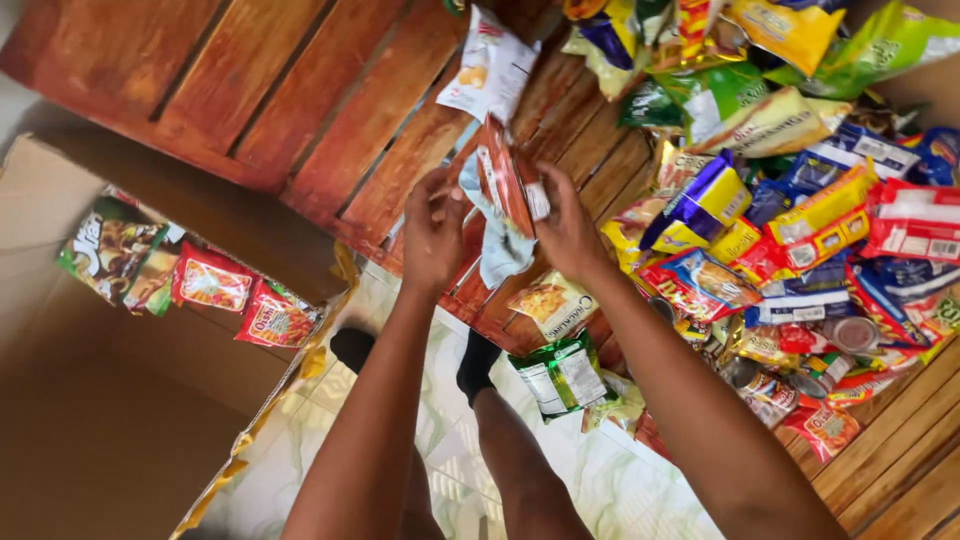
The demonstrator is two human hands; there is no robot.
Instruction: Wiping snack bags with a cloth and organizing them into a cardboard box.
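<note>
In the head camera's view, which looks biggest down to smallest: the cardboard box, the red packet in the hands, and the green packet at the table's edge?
1. cardboard box, by far
2. red packet and green packet look alike; unsure, since the hands hide part.

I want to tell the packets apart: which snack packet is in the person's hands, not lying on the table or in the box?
The red snack packet, held edge-on above the wooden table between the left hand and right hand, with a pale cloth.
</note>
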